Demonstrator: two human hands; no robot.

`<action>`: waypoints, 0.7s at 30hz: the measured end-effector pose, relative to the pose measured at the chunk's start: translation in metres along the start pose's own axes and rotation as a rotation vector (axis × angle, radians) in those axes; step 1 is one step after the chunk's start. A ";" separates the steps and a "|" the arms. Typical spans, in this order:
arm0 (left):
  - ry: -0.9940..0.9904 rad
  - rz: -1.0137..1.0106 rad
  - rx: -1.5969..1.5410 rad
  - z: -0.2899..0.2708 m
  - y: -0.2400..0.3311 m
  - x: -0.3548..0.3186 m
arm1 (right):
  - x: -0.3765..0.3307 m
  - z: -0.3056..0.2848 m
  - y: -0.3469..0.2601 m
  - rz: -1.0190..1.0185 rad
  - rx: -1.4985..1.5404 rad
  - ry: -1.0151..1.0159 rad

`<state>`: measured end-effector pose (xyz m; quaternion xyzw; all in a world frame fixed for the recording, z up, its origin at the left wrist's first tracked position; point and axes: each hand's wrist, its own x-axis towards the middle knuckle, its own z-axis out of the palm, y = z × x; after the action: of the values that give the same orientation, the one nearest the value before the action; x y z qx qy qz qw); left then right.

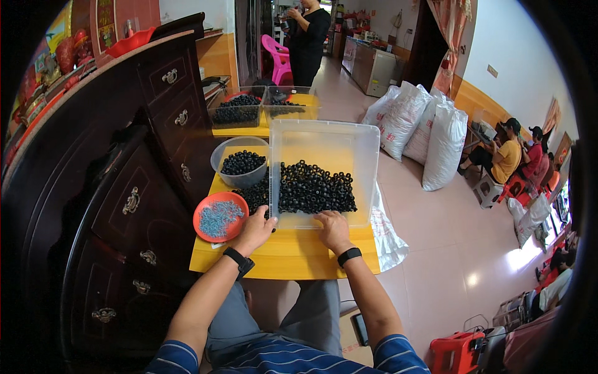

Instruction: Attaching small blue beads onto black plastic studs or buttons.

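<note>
A clear bin (324, 140) of black rings (311, 187) is steadied on a yellow table (293, 255), left hand (254, 232) curled on its near-left corner, right hand (333, 229) fingers together on the front rim; an even, low grip seems best

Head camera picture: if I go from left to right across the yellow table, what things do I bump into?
Round orange plate of small blue pieces → left hand → right hand, resting at the near edge of the clear plastic tub of black rings → white plastic sack hanging off the table's right side.
</note>
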<state>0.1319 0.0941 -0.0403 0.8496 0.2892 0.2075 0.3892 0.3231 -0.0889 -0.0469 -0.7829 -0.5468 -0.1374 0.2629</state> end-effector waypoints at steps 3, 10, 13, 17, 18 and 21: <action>0.023 0.030 0.015 0.013 -0.006 0.003 | 0.005 -0.018 -0.006 0.005 0.089 -0.095; 0.118 0.142 0.185 0.006 0.020 -0.002 | 0.036 0.003 -0.016 0.154 0.269 -0.253; 0.104 0.156 0.198 0.006 0.015 -0.001 | 0.047 0.027 -0.016 0.131 0.193 -0.241; 0.123 0.153 0.204 0.004 0.016 0.002 | 0.065 0.042 -0.025 0.156 0.097 -0.389; 0.116 0.148 0.201 0.003 0.017 0.002 | 0.068 0.045 -0.024 0.157 0.096 -0.393; 0.124 0.147 0.159 0.000 0.018 0.003 | 0.085 0.043 -0.034 0.177 0.137 -0.546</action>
<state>0.1401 0.0867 -0.0263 0.8823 0.2653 0.2638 0.2857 0.3195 0.0106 -0.0305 -0.8160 -0.5349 0.1392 0.1692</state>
